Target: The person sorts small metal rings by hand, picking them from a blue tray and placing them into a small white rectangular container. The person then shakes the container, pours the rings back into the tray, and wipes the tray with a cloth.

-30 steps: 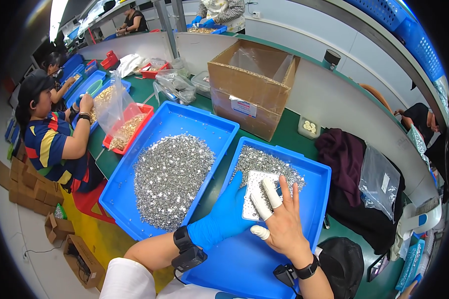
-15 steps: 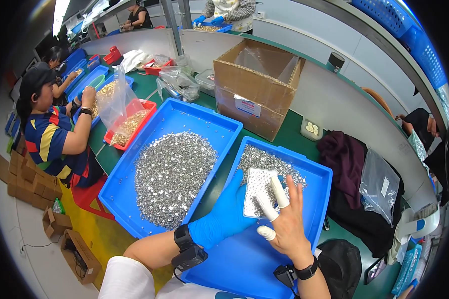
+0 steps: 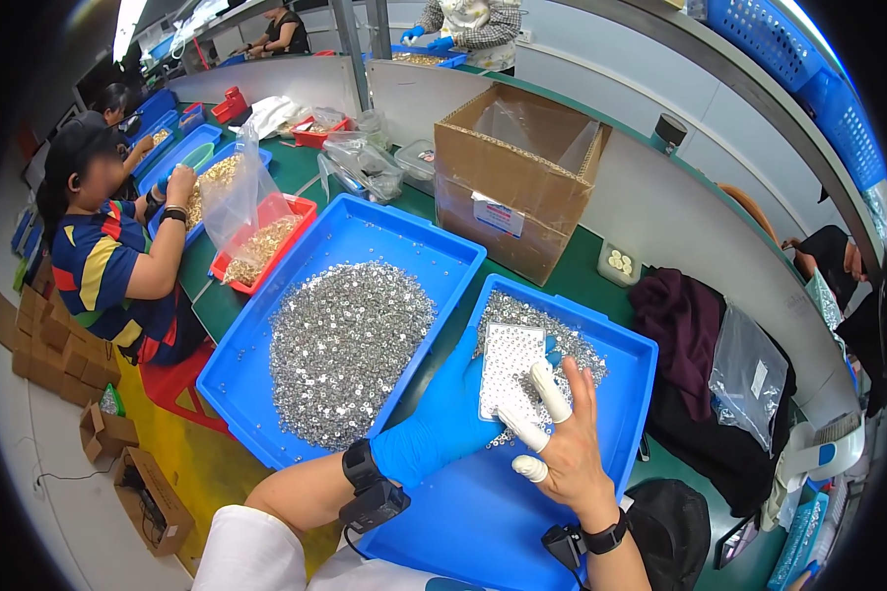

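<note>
The left hand (image 3: pixel 445 419), in a blue glove, holds a white perforated plate (image 3: pixel 510 370) from below and beside. The right hand (image 3: pixel 562 448) is open, its capped fingertips (image 3: pixel 550 391) spread on the plate's lower edge. Small silver parts (image 3: pixel 562 340) lie in the blue tray (image 3: pixel 616 433) just beyond both hands.

Head camera looks steeply down, close over the blue tray (image 3: pixel 601 473)

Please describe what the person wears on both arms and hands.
The left hand wears a blue glove, with a black wrist device on a strap and a white sleeve further up. The right hand is bare except for white finger cots on three fingers, with a black wristband.
</note>
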`<state>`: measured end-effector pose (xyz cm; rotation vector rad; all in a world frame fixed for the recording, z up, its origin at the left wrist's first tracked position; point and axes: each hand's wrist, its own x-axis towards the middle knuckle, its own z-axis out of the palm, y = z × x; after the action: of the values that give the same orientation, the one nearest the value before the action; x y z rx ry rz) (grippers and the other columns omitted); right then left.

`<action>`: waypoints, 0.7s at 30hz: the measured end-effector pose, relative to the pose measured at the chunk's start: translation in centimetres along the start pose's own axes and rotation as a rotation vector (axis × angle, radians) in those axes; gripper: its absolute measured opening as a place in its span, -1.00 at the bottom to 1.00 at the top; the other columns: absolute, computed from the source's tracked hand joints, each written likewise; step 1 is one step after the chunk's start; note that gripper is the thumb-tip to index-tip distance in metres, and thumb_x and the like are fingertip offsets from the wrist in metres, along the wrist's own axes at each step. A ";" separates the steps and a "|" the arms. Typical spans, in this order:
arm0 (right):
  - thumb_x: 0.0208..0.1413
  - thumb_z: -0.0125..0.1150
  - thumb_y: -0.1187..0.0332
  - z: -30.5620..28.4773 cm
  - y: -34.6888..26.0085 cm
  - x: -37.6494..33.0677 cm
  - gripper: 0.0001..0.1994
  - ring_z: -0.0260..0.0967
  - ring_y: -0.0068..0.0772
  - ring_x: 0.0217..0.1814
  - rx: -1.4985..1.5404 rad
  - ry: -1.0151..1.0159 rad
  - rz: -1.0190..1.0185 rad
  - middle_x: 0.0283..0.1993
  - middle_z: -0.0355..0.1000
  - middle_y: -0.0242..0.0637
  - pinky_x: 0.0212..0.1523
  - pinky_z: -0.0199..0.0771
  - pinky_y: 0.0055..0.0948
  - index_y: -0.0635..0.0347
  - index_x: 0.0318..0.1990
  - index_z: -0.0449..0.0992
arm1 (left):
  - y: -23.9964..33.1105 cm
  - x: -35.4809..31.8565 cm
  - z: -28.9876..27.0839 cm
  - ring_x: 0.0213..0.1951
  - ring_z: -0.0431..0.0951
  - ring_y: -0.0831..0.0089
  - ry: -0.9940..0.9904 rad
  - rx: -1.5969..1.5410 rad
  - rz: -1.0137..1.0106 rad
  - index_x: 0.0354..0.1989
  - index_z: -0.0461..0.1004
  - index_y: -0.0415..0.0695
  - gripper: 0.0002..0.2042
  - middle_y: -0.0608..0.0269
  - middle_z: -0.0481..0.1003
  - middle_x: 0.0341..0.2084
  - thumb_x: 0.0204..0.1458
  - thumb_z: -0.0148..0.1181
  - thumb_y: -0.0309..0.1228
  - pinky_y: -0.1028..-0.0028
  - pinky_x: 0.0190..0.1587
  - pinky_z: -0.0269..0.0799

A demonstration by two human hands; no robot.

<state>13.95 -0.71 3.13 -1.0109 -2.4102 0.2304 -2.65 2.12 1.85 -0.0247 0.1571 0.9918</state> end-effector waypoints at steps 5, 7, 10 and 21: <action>0.06 -0.25 -0.18 0.1 0.2 0.0 -0.51 -0.20 0.16 0.30 -0.024 -0.008 -0.002 0.22 0.05 -0.10 0.22 -0.27 0.13 -0.18 -0.07 0.47 | 0.1 0.1 0.1 0.05 0.29 0.19 0.009 -0.019 -0.006 0.14 0.14 -0.19 -0.45 0.06 0.27 0.05 0.13 -0.26 -0.01 0.21 0.13 0.16; 0.09 -0.31 -0.17 0.2 0.6 -0.2 -0.49 -0.19 0.16 0.30 -0.014 0.060 0.021 0.25 0.01 -0.09 0.22 -0.21 0.08 -0.13 -0.06 0.47 | 0.2 0.1 0.2 0.05 0.30 0.18 0.016 -0.030 0.000 0.14 0.15 -0.19 -0.45 0.05 0.27 0.05 0.12 -0.25 -0.01 0.20 0.12 0.17; 0.10 -0.31 -0.15 0.0 1.1 -0.5 -0.48 -0.17 0.15 0.29 0.066 0.136 0.051 0.24 0.03 -0.08 0.21 -0.15 0.04 -0.10 -0.06 0.47 | 0.4 -0.2 0.7 0.03 0.31 0.16 -0.011 -0.068 -0.026 0.13 0.16 -0.21 -0.45 0.01 0.29 0.02 0.12 -0.25 -0.01 0.20 0.10 0.19; 0.13 -0.31 -0.10 -0.4 1.0 -0.5 -0.48 -0.14 0.16 0.28 -0.014 0.102 -0.035 0.22 0.05 -0.04 0.20 -0.09 0.00 0.02 -0.04 0.45 | 0.2 -0.4 0.9 0.05 0.29 0.15 -0.015 -0.031 0.029 0.14 0.12 -0.23 -0.45 -0.01 0.25 0.05 0.14 -0.28 -0.04 0.19 0.11 0.18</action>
<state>15.01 -0.37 2.92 -0.9625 -2.3379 0.1470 -2.91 2.01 2.79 -0.0431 0.1291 1.0234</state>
